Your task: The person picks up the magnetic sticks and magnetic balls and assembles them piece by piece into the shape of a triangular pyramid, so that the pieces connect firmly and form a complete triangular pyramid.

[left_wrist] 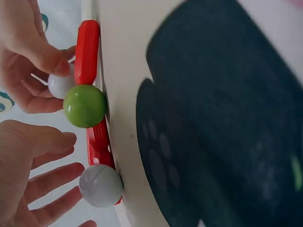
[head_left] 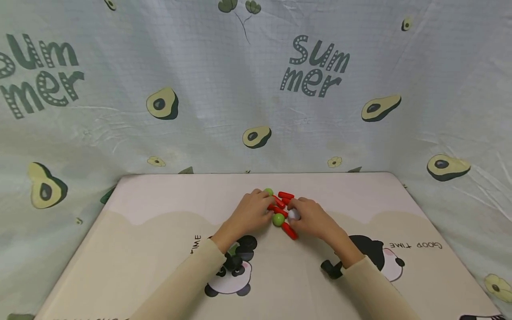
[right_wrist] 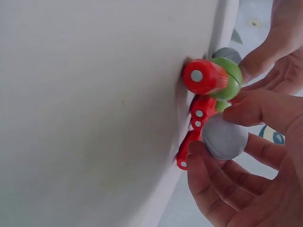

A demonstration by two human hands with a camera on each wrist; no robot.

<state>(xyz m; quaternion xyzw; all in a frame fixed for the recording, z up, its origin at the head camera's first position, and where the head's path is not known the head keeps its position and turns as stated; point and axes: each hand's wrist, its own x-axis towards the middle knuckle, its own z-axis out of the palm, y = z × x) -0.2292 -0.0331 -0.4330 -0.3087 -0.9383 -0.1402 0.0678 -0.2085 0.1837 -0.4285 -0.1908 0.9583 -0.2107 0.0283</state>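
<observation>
Between thumb and fingers my right hand (head_left: 314, 218) holds a pale grey-white ball (right_wrist: 225, 137), at the right of a cluster of toy pieces. My left hand (head_left: 253, 211) is at the cluster's left side, its fingers spread loosely with the tips right at another pale ball (left_wrist: 101, 186). A glossy green ball (head_left: 278, 219) is at the near end of the cluster, against a red rod (head_left: 289, 231). A second green ball (head_left: 268, 192) shows behind my left fingers. More red rods (head_left: 286, 195) lie between the hands; their ends have round silvery discs in the right wrist view.
The pieces lie toward the back of a pale tabletop (head_left: 160, 266) printed with a panda (head_left: 229, 282) and other dark figures. A white curtain (head_left: 208, 80) with avocado prints hangs right behind its far edge.
</observation>
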